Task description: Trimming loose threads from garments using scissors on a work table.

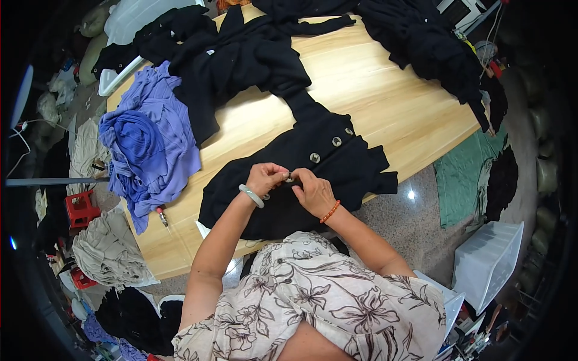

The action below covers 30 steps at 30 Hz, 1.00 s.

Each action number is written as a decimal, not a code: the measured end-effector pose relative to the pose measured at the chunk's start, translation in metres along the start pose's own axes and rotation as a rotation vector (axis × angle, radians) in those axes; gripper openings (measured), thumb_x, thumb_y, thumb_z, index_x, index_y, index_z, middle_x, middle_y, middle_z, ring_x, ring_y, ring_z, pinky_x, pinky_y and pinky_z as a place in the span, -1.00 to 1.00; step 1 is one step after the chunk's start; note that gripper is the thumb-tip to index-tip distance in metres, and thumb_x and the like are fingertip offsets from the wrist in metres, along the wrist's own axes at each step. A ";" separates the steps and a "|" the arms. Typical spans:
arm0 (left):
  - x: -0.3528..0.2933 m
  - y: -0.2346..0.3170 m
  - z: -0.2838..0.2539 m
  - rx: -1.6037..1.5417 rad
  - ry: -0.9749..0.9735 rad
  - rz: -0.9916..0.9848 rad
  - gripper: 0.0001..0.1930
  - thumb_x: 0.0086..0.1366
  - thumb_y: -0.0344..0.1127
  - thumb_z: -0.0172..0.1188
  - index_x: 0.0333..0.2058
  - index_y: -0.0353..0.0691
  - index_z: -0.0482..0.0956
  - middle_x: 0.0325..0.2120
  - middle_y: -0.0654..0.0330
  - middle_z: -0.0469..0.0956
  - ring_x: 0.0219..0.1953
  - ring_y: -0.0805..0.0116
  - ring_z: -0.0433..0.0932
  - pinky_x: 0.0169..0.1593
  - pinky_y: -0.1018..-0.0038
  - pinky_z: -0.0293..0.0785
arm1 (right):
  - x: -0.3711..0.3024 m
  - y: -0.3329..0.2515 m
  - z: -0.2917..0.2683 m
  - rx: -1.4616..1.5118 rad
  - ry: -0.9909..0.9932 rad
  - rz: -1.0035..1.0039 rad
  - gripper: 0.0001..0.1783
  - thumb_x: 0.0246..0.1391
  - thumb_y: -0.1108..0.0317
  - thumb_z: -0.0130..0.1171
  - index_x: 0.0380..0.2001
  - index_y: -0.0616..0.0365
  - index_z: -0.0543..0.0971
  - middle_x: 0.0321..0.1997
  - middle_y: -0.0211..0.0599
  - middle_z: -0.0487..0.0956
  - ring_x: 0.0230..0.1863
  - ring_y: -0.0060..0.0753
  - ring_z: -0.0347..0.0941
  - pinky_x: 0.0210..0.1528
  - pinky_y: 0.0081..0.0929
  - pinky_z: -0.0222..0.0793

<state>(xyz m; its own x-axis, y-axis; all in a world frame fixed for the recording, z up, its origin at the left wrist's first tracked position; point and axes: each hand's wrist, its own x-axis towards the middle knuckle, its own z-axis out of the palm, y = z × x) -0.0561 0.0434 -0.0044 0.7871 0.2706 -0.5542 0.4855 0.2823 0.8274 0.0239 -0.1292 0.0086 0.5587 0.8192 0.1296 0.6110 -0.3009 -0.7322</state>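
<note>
A black knit cardigan [271, 210] lies spread over the table's near edge, with large round buttons [315, 157] in a row along its front. At the lower end of that row, my left hand [265, 179] pinches a button [288, 177] between thumb and fingertips. My right hand [314, 192] meets it from the other side, its thumb and forefinger closed at the same button. The fingertips partly cover the button, and any thread there is too small to make out. Both hands rest just above the black fabric.
Purple knitwear [150, 132] is heaped at the table's left, beside a small metal-tipped tool [162, 216]. More black garments [241, 60] lie across the far side and far right [415, 48]. A white bin [487, 265] stands at the right, near green cloth [469, 174]. Red stools [81, 209] stand left.
</note>
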 end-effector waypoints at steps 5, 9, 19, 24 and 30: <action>-0.001 -0.015 0.016 -0.052 0.166 0.088 -0.93 0.14 -0.46 0.30 -0.39 -0.32 0.63 -0.53 0.28 0.61 -0.55 0.61 0.47 -0.44 0.66 0.40 | -0.001 0.007 -0.002 -0.088 -0.067 -0.061 -0.47 -0.01 0.41 0.23 0.06 0.21 0.36 -0.26 -0.09 0.47 -0.35 0.01 0.51 -0.30 -0.20 0.47; 0.004 -0.027 0.021 -0.022 0.173 0.131 -0.92 0.13 -0.46 0.31 -0.40 -0.33 0.63 -0.52 0.25 0.62 -0.53 0.59 0.50 -0.42 0.64 0.43 | 0.001 0.005 -0.003 -0.104 -0.103 -0.034 -0.48 -0.04 0.46 0.22 0.04 0.24 0.38 -0.24 -0.06 0.45 -0.32 0.02 0.49 -0.30 -0.21 0.46; 0.006 -0.040 0.017 -0.055 0.119 0.085 -0.92 0.15 -0.48 0.31 -0.39 -0.36 0.63 -0.48 0.22 0.64 -0.47 0.57 0.55 -0.36 0.66 0.46 | 0.004 0.017 -0.010 -0.150 -0.249 -0.190 -0.55 0.07 0.33 0.17 0.02 0.27 0.39 -0.25 -0.06 0.45 -0.34 -0.01 0.51 -0.25 -0.21 0.46; 0.010 -0.036 0.024 0.075 0.176 0.064 -0.90 0.09 -0.44 0.36 -0.45 -0.36 0.66 -0.53 0.19 0.65 -0.50 0.53 0.57 -0.36 0.59 0.51 | 0.001 0.017 -0.012 -0.138 -0.239 -0.145 -0.56 0.05 0.38 0.19 0.01 0.25 0.39 -0.27 -0.06 0.45 -0.36 0.00 0.50 -0.29 -0.19 0.44; 0.002 -0.029 0.013 0.009 0.068 -0.039 -0.84 0.08 -0.40 0.38 -0.40 -0.37 0.67 -0.48 0.19 0.66 -0.44 0.52 0.58 -0.28 0.60 0.52 | 0.007 0.018 -0.016 -0.158 -0.289 -0.218 -0.62 0.03 0.35 0.18 -0.07 0.23 0.42 -0.29 -0.06 0.45 -0.36 0.01 0.50 -0.29 -0.19 0.44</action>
<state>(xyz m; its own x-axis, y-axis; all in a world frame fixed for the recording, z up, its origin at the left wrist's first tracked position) -0.0636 0.0235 -0.0278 0.7398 0.3217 -0.5909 0.5191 0.2857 0.8055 0.0476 -0.1368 0.0067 0.2391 0.9691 0.0606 0.7894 -0.1577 -0.5933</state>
